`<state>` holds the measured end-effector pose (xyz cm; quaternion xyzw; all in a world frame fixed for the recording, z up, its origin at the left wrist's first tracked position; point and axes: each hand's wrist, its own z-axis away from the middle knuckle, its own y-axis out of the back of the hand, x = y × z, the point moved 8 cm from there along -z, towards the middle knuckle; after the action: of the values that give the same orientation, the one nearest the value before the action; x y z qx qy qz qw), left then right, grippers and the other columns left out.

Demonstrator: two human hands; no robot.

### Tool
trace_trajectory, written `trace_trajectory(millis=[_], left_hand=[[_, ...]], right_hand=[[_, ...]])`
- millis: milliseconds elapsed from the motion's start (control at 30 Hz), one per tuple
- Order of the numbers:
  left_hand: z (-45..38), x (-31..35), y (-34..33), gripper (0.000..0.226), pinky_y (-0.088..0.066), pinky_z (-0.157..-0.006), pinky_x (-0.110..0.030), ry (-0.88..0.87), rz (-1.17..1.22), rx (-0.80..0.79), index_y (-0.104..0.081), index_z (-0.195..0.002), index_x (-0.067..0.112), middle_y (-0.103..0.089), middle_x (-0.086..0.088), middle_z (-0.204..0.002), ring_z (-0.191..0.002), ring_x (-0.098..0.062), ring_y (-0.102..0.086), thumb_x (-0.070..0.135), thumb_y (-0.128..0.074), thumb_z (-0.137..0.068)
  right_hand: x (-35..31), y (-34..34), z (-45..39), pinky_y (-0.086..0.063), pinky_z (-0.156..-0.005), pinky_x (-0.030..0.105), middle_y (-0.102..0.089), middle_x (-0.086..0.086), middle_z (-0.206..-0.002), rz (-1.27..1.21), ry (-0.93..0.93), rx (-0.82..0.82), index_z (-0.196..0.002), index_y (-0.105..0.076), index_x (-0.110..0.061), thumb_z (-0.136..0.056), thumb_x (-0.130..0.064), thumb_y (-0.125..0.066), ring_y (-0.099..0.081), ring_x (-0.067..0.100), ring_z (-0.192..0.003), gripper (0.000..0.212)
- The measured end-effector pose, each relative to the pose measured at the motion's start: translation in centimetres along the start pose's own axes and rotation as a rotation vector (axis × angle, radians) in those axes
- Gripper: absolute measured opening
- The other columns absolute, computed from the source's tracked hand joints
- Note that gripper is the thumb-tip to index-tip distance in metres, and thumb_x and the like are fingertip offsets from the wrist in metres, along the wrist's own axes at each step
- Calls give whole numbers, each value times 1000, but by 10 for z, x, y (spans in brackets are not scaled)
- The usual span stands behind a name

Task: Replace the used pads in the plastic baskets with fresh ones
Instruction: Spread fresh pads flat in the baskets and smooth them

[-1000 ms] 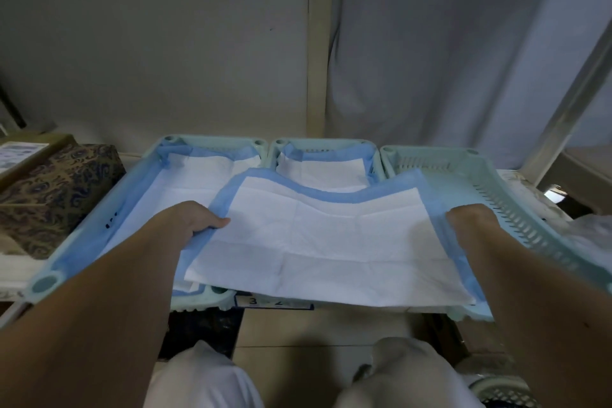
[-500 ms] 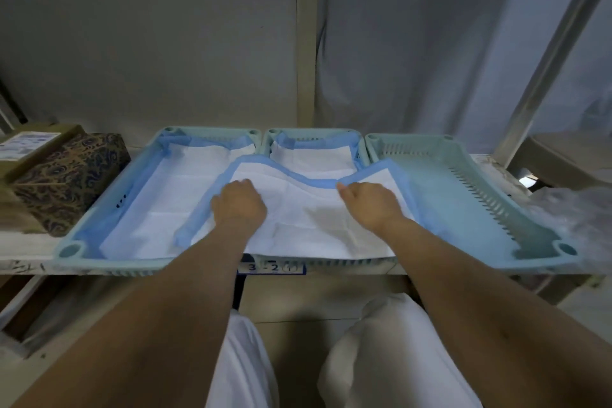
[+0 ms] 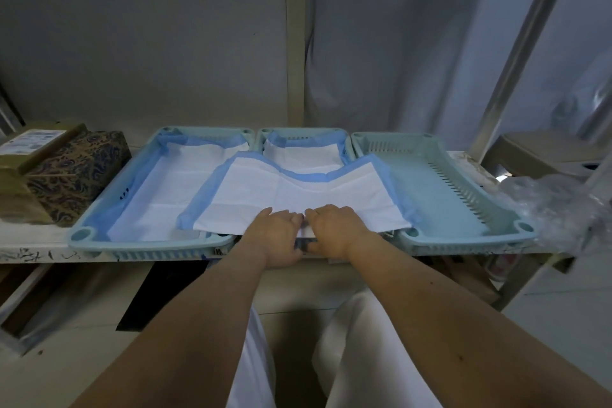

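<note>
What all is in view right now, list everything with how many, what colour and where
Baskets: three, pale teal, side by side on the shelf; the right one is bare.
Pads: three, white with blue borders; one lines the left basket, one the middle, one lies loose over the middle basket.
Patterned box: one, dark with gold, left of the baskets.
Clear plastic wrap: one, far right.
Left hand: on the loose pad's near edge.
Right hand: beside it, same edge.
</note>
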<state>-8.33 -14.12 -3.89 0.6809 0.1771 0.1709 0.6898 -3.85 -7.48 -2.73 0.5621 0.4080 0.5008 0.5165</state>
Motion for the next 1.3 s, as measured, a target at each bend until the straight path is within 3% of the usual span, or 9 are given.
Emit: trace_trajectory(millis=[167, 467, 533, 633, 667, 733, 800, 967, 1300], left_hand=[[-1, 6, -7, 30, -30, -99, -27, 3, -166, 58, -49, -117, 14, -55, -2, -117, -109, -19, -51, 9, -49, -88], [4, 1, -6, 42, -30, -101, -28, -89, -168, 76, -40, -133, 12, -51, -5, -127, -114, -22, -49, 7, -43, -92], [6, 0, 0, 41, -33, -91, -25, -65, -149, 100, -43, -128, 12, -55, -5, -120, -105, -22, -53, 4, -46, -88], [8, -4, 8, 46, -36, -88, -25, -14, -127, 126, -43, -128, 11, -56, -6, -118, -103, -22, -54, -2, -49, -84], [9, -7, 11, 51, -37, -90, -27, 2, -129, 138, -41, -131, 10, -56, -6, -120, -104, -23, -55, -3, -50, -83], [9, -10, 16, 59, -40, -94, -29, 23, -147, 154, -37, -136, 9, -55, -8, -124, -106, -24, -54, -6, -50, -81], [9, -9, 17, 62, -40, -99, -31, 22, -150, 147, -35, -138, 8, -53, -9, -127, -109, -26, -54, -7, -51, -79], [9, -3, 17, 65, -42, -96, -29, 25, -142, 145, -34, -139, 9, -53, -8, -127, -109, -24, -54, -8, -53, -79], [14, -9, 15, 65, -40, -92, -27, 73, -164, 117, -27, -143, 9, -52, -7, -128, -110, -22, -54, -2, -51, -84]], right_hand=[[-16, 0, 6, -32, -74, 33, -61, 7, -114, 210, 35, 67, -118, -51, -11, -95, -17, -47, -56, 25, -104, 25], [-19, 5, 12, -33, -69, 32, -66, 10, -107, 221, 58, 101, -116, -49, -6, -93, -6, -44, -64, 28, -94, 23], [-21, 10, 11, -35, -66, 31, -66, 9, -102, 211, 69, 122, -113, -49, -6, -88, -4, -51, -64, 27, -88, 26], [-21, 27, 10, -32, -52, 25, -65, 2, -71, 291, 43, 167, -88, -61, -11, -60, -14, -79, -61, 18, -59, 33], [-18, 30, 9, -32, -52, 25, -64, 2, -72, 328, 31, 162, -88, -61, -12, -61, -15, -78, -61, 17, -60, 32], [-10, 25, 11, -35, -63, 29, -65, 6, -93, 320, 16, 103, -106, -54, -8, -81, -8, -62, -63, 22, -81, 26], [0, 23, 13, -36, -68, 30, -64, 7, -104, 287, -9, 101, -114, -50, -6, -86, -4, -56, -63, 25, -90, 28], [5, 19, 16, -45, -76, 31, -63, 10, -106, 264, -43, 137, -115, -50, -4, -85, -3, -55, -63, 25, -93, 31], [40, 12, 27, -46, -83, 33, -63, 12, -111, 257, -144, 85, -118, -49, -4, -86, -2, -54, -63, 28, -99, 33]])
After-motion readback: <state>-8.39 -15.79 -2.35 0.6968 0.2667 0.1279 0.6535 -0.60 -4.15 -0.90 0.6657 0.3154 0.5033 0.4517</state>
